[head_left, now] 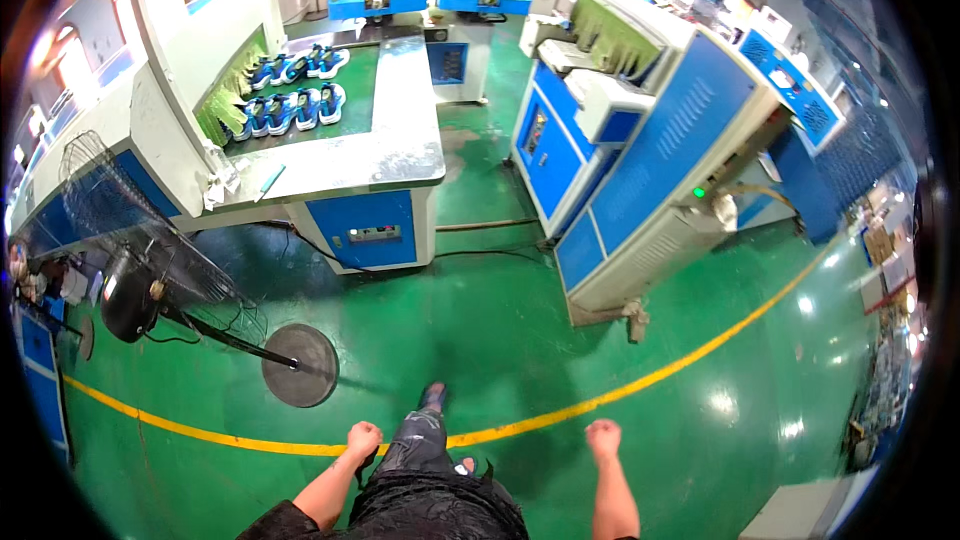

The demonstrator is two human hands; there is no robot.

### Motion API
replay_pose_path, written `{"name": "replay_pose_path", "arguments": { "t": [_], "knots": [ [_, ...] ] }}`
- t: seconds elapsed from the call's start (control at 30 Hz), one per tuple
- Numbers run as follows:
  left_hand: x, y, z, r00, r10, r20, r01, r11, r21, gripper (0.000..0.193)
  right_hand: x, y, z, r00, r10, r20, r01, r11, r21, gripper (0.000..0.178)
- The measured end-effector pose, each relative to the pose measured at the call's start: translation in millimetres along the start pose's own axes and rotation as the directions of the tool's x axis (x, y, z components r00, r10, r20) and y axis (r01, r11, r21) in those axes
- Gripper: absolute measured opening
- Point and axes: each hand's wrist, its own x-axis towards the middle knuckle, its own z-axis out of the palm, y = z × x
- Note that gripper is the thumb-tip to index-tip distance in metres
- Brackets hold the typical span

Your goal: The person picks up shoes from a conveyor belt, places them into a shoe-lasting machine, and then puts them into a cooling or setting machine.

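Note:
My left hand [364, 438] hangs beside my left thigh with its fingers curled into a loose fist. On the other side, my right hand [603, 438] is held out over the green floor, its fingers also curled in. Nothing shows in either hand, and neither touches anything around it. Nearest to the left hand is the round grey base [300, 365] of a standing fan. Ahead to the left, two rows of blue and white shoes [290, 110] sit on the green bed of a machine, by its fringed green curtain [232, 90].
A black fan [132, 290] leans at the left. The white machine table [400, 165] juts out ahead, with a small teal tool [271, 180] on it. To the right stands a tall blue and white cabinet [670, 145]. A yellow line [600, 400] curves across the green floor; a cable lies between the machines.

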Motion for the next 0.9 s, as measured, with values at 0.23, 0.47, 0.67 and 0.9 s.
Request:
{"name": "replay_pose_path", "arguments": {
  "t": [0.23, 0.47, 0.67, 0.9],
  "knots": [
    [198, 292, 31, 0.915, 0.376, -0.144, -0.360, 0.925, 0.121, 0.022, 117, -97, 104, 0.917, -0.144, 0.371, 0.249, 0.936, -0.251, 0.017],
    [325, 579, 9, 0.688, 0.668, -0.284, -0.639, 0.743, 0.200, 0.043, 219, -57, 113, 0.934, 0.169, 0.316, 0.045, 0.820, -0.571, 0.036],
    [471, 666, -20, 0.844, 0.390, -0.368, -0.245, 0.891, 0.381, 0.086, 479, -178, 198, 0.942, 0.034, 0.335, 0.172, 0.807, -0.564, 0.031],
    [505, 651, -31, 0.961, 0.087, -0.261, 0.010, 0.937, 0.349, 0.106, 638, -363, 362, 0.877, 0.064, 0.476, -0.090, 0.995, 0.033, 0.010]
  ]
}}
